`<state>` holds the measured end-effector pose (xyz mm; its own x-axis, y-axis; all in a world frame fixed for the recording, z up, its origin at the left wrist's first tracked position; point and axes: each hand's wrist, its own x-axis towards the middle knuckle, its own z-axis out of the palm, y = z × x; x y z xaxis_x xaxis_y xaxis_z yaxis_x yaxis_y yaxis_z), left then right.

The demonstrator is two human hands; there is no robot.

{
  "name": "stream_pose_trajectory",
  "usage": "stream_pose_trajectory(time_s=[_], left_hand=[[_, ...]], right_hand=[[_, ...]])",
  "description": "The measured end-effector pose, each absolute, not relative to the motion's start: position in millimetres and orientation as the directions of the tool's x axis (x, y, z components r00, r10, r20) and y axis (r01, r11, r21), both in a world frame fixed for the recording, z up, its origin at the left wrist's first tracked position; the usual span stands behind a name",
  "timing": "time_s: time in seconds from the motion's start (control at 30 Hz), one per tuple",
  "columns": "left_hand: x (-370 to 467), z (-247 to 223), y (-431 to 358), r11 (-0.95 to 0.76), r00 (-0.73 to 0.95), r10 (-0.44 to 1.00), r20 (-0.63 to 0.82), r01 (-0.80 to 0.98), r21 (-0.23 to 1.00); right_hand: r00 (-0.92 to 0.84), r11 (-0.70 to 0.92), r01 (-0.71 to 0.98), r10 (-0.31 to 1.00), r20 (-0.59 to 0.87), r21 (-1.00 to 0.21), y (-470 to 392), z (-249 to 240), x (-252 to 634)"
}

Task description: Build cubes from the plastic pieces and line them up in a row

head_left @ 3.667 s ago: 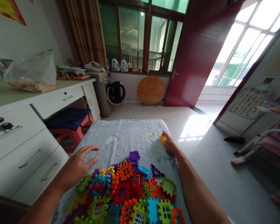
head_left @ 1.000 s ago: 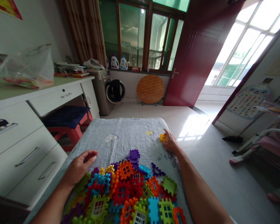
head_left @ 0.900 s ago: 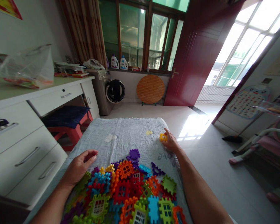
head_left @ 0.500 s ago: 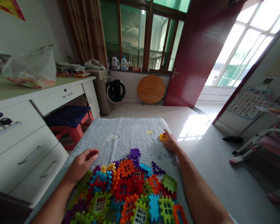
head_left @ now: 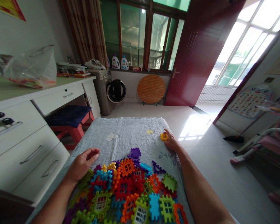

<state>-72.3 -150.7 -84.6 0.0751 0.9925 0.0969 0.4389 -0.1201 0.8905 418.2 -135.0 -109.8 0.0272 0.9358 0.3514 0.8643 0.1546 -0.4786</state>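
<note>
At the far right of the cloth-covered surface, my right hand (head_left: 172, 143) grips a small yellow interlocking block (head_left: 163, 137) with a window grid, fingers closed on its right side. My left hand (head_left: 82, 164) rests at the left edge of the block pile, fingers loosely bent and thumb apart, holding nothing. Between my forearms lies a heap of notched plastic blocks. Among them are an orange window block (head_left: 127, 167), a purple block (head_left: 135, 152) at the top, a purple triangle (head_left: 158, 168), a green block (head_left: 170, 182) and a light-blue block (head_left: 154, 205).
A pale blue cloth (head_left: 128, 133) covers the work surface. Left of it are a red stool (head_left: 78, 132) with a dark seat and a white desk (head_left: 72, 82) bearing a plastic bag (head_left: 35, 67). A washing machine (head_left: 104, 93) and a round wooden tabletop (head_left: 151, 88) stand behind.
Both hands and the blocks stay almost where they were; the whole view has shifted very slightly. The yellow block remains in my right hand.
</note>
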Motion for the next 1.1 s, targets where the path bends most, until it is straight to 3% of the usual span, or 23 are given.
stream_pose_trajectory(time_s=[0.77,1.1], left_hand=[[-67.9,-79.1,-153.4,-0.100,0.053,0.995,0.086,0.411,0.906],[-70.3,-81.9,-151.7,-0.120,0.071,0.993,0.099,0.443,0.889]], right_hand=[[0.052,0.137,0.875,0.927,0.372,-0.464,-134.5,-108.0,415.7],[0.019,0.116,0.888,0.957,0.289,-0.444,-136.4,-102.1,415.8]])
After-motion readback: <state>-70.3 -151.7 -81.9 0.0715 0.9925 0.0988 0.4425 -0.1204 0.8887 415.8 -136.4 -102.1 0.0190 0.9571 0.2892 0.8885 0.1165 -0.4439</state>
